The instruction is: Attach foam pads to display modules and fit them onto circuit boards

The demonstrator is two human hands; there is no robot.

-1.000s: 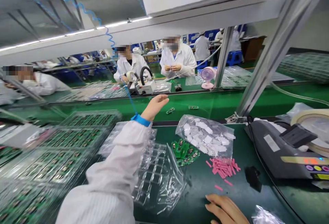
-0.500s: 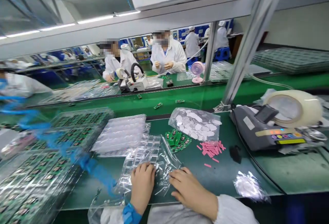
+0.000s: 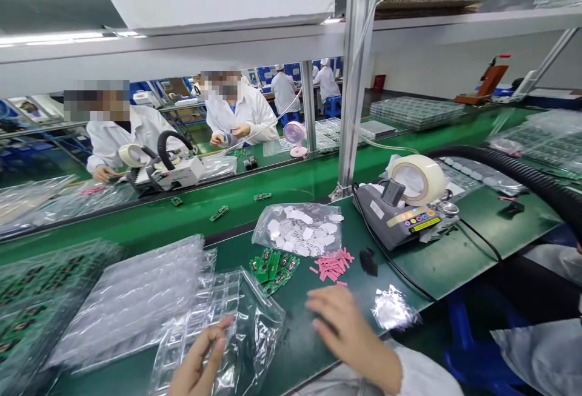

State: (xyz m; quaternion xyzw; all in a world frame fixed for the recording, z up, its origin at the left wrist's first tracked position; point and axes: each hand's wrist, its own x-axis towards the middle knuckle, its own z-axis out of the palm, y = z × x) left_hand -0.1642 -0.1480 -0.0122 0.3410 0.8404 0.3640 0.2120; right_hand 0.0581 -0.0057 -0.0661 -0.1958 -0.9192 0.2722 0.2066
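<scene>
Nearest the front edge of the green surface (image 3: 318, 347), left hand (image 3: 200, 362) open, fingertips on a crinkled clear bag (image 3: 254, 329) holding a gridded clear tray (image 3: 200, 317). Right hand (image 3: 345, 329) open, flat on bare mat just right of the bag, apart from it. Beyond: green boards (image 3: 273, 264), pink strips (image 3: 333, 262), a bag of white squares (image 3: 300, 229). Farther right, boxy tape dispenser (image 3: 400, 208); clear mat between.

My left hand (image 3: 200, 359) touches the clear blister tray (image 3: 213, 317); my right hand (image 3: 348, 332) rests flat on the green mat (image 3: 436, 262).
</scene>
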